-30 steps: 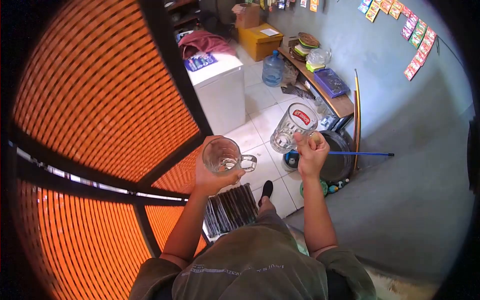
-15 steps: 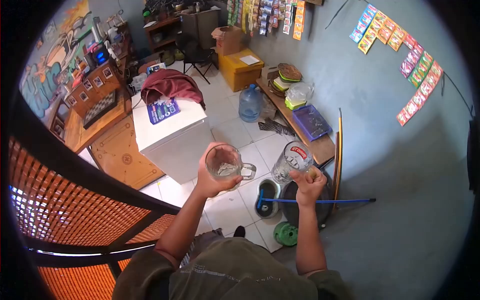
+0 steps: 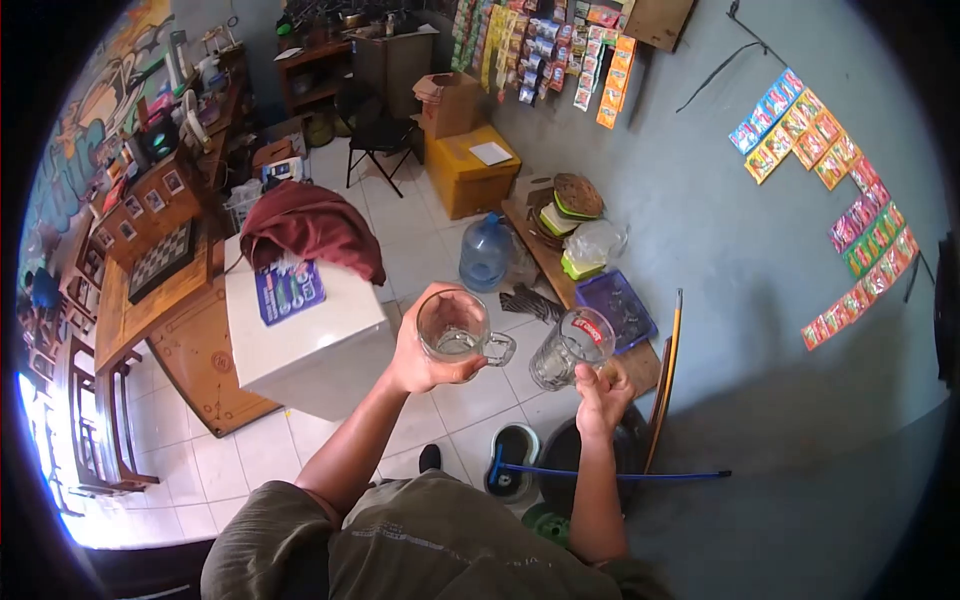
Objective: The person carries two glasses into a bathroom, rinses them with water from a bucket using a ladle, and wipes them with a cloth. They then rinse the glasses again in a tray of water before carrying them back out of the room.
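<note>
My left hand [image 3: 418, 352] is wrapped round the body of a clear glass mug [image 3: 455, 325], whose handle points right. Its mouth tilts toward me, and I see no drink in it. In my right hand [image 3: 602, 397] is a second clear glass mug [image 3: 568, 352] with a red label near its rim, gripped at the handle side and tilted. The two mugs are held apart, at about the same height above the tiled floor.
A white cabinet [image 3: 310, 350] with a maroon cloth [image 3: 310, 232] stands ahead on the left. Along the right wall runs a wooden bench [image 3: 530, 225] bearing a purple basket [image 3: 617, 312]. A blue water jug [image 3: 486, 254], a mop bucket [image 3: 512, 440] and a blue pole [image 3: 620, 472] are on the floor side.
My view has shifted forward, and the orange woven screen on the left has left it. Both hands still hold their mugs; the right mug has come slightly closer to the left one.
</note>
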`<act>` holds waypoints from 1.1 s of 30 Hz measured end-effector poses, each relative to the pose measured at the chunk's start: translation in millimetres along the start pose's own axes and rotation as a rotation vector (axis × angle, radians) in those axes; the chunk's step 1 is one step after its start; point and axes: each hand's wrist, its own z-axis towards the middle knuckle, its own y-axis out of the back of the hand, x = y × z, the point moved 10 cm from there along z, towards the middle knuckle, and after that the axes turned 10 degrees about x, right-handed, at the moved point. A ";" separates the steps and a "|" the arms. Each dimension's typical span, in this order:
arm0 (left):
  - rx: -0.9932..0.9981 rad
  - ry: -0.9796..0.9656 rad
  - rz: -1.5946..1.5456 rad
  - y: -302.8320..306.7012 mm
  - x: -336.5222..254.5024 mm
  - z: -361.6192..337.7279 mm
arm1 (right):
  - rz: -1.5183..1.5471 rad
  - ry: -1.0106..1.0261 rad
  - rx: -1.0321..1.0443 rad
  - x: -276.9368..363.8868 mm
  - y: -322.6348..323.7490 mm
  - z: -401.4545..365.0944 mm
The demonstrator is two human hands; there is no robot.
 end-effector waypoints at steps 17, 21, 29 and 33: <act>0.012 0.128 0.026 95.3 146.3 176.3 | -0.024 -0.005 0.048 -86.5 10.0 226.2; -0.031 0.133 0.100 130.7 156.6 211.4 | -0.061 0.009 0.203 -105.5 -15.9 305.3; -0.274 0.117 0.181 224.0 162.7 234.6 | 0.113 0.006 0.505 -161.2 -129.8 413.3; -0.334 0.179 0.261 284.4 174.1 236.3 | 0.182 -0.133 0.580 -207.5 -189.5 453.4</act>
